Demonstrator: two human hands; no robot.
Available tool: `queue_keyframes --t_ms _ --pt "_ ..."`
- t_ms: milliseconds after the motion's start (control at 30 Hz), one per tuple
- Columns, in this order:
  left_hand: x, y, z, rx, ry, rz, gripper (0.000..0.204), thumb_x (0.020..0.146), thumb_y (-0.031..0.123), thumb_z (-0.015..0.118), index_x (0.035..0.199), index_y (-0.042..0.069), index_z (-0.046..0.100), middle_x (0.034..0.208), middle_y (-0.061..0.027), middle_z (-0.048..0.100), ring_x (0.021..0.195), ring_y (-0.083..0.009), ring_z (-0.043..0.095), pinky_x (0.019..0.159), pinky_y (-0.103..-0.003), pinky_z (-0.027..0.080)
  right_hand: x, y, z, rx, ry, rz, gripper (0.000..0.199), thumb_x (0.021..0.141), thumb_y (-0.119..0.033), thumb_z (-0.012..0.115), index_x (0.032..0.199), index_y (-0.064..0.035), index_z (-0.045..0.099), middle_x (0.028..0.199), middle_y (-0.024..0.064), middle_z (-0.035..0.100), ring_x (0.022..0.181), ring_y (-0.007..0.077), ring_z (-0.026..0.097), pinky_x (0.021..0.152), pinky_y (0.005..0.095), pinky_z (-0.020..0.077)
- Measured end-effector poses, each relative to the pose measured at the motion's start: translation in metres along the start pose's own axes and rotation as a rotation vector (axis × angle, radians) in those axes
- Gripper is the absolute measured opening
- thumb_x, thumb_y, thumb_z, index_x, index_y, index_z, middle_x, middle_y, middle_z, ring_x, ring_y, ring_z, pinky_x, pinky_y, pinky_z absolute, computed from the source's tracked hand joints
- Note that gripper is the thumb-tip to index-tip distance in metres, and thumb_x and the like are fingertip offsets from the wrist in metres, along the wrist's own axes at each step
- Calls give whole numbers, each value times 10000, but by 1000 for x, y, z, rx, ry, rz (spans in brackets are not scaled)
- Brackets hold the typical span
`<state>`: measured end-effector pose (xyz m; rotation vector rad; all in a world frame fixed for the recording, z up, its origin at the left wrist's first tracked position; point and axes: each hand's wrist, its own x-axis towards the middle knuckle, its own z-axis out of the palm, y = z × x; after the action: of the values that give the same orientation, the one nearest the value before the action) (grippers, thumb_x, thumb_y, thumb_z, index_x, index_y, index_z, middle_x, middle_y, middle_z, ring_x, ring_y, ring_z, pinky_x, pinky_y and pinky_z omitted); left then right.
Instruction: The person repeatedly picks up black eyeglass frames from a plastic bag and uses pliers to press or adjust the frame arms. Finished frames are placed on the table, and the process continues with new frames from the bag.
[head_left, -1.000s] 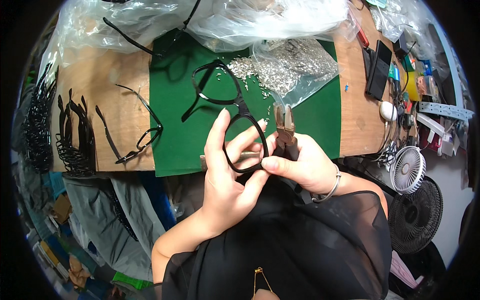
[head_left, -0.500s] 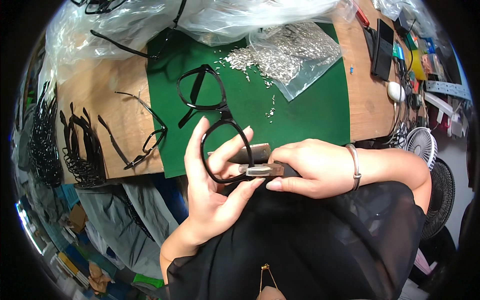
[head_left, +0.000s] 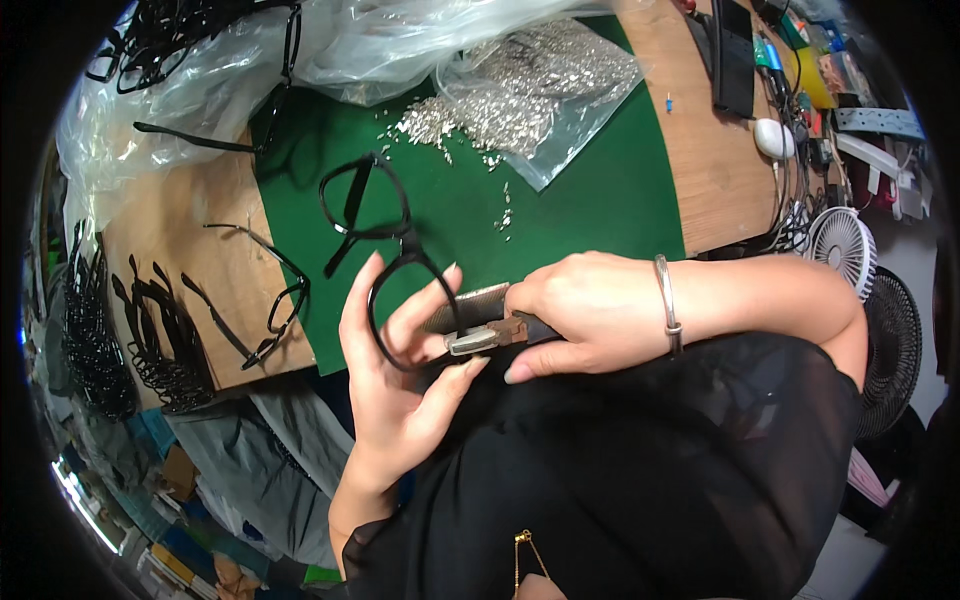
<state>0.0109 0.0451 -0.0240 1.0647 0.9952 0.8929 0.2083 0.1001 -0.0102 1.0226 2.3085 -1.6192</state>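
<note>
A black eyeglass frame (head_left: 409, 241) stands raised over the front edge of the green mat (head_left: 590, 215), one of its temples folded behind the far rim. My left hand (head_left: 385, 405) holds the near rim, with fingers through and around it and the thumb below. In my right hand (head_left: 590, 315) is a pair of pliers (head_left: 480, 339); their metal jaws sit at the right side of that rim, next to my left thumb. Whether the jaws are clamped on the rim I cannot tell. Just behind them lies a ridged metal block (head_left: 470, 308), partly hidden by my hands.
Small silvery metal pieces (head_left: 430, 124) spill from a clear plastic bag (head_left: 540, 95) at the mat's far side. More black frames (head_left: 215, 312) lie at left, beside bundled ones (head_left: 150, 335). A phone (head_left: 733, 60), cables and a white fan (head_left: 838, 242) are at right.
The whole view has shifted, so the table and both hands appear further left. The pliers' jaws look slightly more tilted; both hands keep their hold at the rim.
</note>
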Motion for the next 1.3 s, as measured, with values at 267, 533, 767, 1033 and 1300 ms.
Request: queue_keyframes --t_ms 267,533,767,1033,1300 --pt "-25 -27 0 -261 114 118 737 769 -56 539 1292 124 51 1128 -232 443 645 -91 476 607 -234 474 16 61 29 -238 527 44 183 733 -157 633 803 -37 513 750 119 548 737 307 551 639 386 435" --pt "-25 -26 -1 -426 69 -46 892 696 -53 610 1362 110 39 1181 -193 428 928 -250 562 797 -349 475 36 67 33 -426 567 61 171 701 -113 610 816 -38 509 771 94 528 762 266 540 648 359 400" --pt "-20 -27 -2 -255 64 -220 178 920 200 416 920 22 411 961 -124 559 768 -140 582 697 -256 470 21 45 30 -135 601 33 145 704 -79 583 813 -20 508 749 121 525 720 302 540 634 378 415" --pt "-12 -34 32 -97 208 58 443 838 -59 472 1229 -54 264 972 -139 550 806 -157 596 733 -245 476 35 -2 52 801 767 -94 112 825 -83 576 823 3 505 714 44 530 624 64 537 535 218 437" --pt "-16 -36 34 16 223 78 471 798 -93 509 1208 -51 280 959 -135 553 810 -141 597 709 -236 488 37 -8 56 1261 662 -35 183 825 -113 594 904 -24 454 763 8 509 697 60 509 608 195 440"
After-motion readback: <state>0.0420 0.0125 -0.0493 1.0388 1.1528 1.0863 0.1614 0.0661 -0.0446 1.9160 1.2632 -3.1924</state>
